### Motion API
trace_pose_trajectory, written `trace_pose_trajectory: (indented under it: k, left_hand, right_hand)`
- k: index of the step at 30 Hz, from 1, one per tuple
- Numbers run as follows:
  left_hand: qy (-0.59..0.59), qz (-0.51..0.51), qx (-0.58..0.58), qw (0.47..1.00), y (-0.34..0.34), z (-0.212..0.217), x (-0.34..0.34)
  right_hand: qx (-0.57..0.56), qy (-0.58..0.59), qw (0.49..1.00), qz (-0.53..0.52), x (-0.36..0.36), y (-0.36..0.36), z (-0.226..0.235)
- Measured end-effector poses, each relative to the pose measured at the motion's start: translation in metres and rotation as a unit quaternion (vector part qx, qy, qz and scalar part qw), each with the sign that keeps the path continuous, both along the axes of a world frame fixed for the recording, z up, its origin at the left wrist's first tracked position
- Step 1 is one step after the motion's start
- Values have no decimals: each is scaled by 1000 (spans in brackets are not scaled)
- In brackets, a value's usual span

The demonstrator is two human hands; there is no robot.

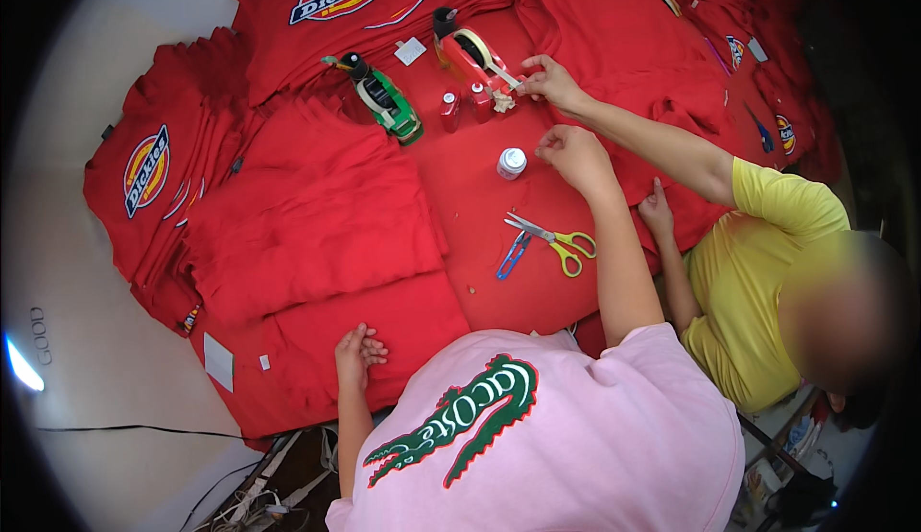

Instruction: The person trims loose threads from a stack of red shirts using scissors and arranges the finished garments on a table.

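Observation:
My left hand point(361, 355) rests by the front edge of a folded red shirt point(326, 206), fingers loosely bent and apart, holding nothing visible. My right hand point(578, 160) is raised over the red table, just right of a small white-capped bottle point(511, 164) and apart from it. Its fingertips are drawn together in a pinch; whatever is between them is too small to make out. Nearer to me lie scissors with yellow handles point(566, 244) and blue thread snips point(512, 256).
A co-worker in yellow point(739, 292) has one hand point(552, 83) at the tape end of a red tape dispenser point(472, 52) and another point(656, 211) on red fabric. A green tape dispenser point(387, 108) and small red bottles point(449, 112) stand nearby. Red shirts point(307, 43) are stacked around.

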State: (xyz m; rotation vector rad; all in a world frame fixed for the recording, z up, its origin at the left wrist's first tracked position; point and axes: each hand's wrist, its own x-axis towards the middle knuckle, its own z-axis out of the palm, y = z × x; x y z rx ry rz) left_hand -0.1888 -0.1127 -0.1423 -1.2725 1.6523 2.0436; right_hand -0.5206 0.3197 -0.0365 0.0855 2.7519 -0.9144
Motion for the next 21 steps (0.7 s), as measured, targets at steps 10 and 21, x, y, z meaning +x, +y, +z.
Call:
trace_pose_trajectory:
  k: [10,21]
  left_hand:
    - [7,-2,-5,1000,0,-1,3]
    - [4,-4,-5,1000,-1,-2,5]
  right_hand:
    - [85,23,995,53,4,-4,-20]
    - [-101,53,991,73,-5,-13,-24]
